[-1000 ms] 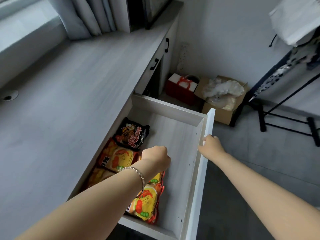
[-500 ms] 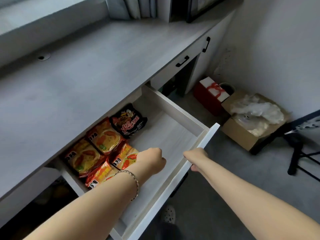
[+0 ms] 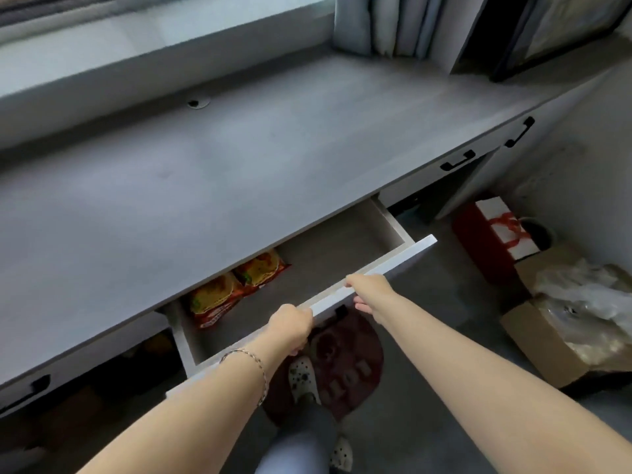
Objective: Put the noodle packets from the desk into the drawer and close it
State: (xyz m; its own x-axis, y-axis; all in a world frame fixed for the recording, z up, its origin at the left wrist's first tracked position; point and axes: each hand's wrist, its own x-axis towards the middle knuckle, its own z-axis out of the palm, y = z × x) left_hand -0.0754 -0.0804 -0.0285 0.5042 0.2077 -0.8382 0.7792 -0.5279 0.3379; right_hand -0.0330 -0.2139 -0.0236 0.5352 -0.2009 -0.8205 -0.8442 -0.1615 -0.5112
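The white drawer [image 3: 386,258] stands partly out from under the grey desk top [image 3: 239,172]. Two orange-and-red noodle packets [image 3: 236,289] show inside at its left; the rest of its contents are hidden under the desk. My left hand [image 3: 290,328] is curled over the top edge of the drawer front. My right hand [image 3: 367,292] grips the same front a little further right, thumb on top and fingers below.
A red and white gift box [image 3: 496,234] and an open cardboard box with plastic wrap [image 3: 574,323] sit on the floor at right. Black handles [image 3: 458,160] mark other drawers. A dark red mat [image 3: 345,357] and a slippered foot [image 3: 302,378] lie below the drawer.
My left hand left the drawer's inside and took hold of the front beside the right hand. The drawer has slid in; the black packet and others are now hidden under the desk.
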